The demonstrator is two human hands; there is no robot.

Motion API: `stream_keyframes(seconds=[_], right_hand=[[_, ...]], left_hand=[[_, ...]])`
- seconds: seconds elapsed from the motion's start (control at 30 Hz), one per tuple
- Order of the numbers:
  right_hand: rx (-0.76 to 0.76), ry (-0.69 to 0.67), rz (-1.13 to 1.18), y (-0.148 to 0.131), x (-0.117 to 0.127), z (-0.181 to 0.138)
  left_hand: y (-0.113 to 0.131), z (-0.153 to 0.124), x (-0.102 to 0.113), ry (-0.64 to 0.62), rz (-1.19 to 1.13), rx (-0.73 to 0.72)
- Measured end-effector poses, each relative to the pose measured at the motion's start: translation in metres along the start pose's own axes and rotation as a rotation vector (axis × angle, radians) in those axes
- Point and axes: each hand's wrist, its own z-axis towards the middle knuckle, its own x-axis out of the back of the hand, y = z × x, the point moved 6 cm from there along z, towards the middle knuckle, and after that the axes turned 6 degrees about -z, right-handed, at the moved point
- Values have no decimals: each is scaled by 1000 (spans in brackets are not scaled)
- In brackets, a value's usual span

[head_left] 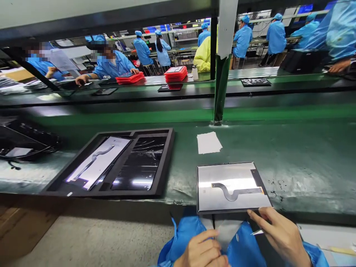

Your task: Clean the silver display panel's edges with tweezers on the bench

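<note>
A silvery display panel [230, 187] with a grey flex cable across its back lies at the near edge of the green bench [300, 163]. My left hand [204, 250] is closed in a pinch on a thin translucent film [226, 233] in front of my lap. My right hand [279, 233] is curled just below the panel's near right corner and grips a small pointed metal tool [257, 232]. Blue sleeves cover both wrists.
A black two-slot tray [164, 167] lies left, one slot holding a panel [97, 163], the other a dark glossy sheet. A white paper slip [208, 142] lies behind the panel. A green post [222, 85] rises mid-bench. Red tray stacks [175, 74] and co-workers in blue sit beyond.
</note>
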Motion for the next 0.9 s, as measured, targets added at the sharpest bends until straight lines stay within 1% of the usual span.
stream_keyframes(seconds=[0.13,0.33,0.57,0.77,0.9], right_hand=[[21,11,-17,-2,1,3],[30,14,-24,-3,0,2],[0,13,-2,0,-4,-5],[-33,-45,22,4,-12,-13],[3,-74,-8,7,-18,-21]], left_hand=[[-3,-7,8,38,46,25],[-6,0,16,74,90,101],[-9,6,19,108,88,123],[-18,12,33,61,124,174],[-23,16,41,90,192,200]])
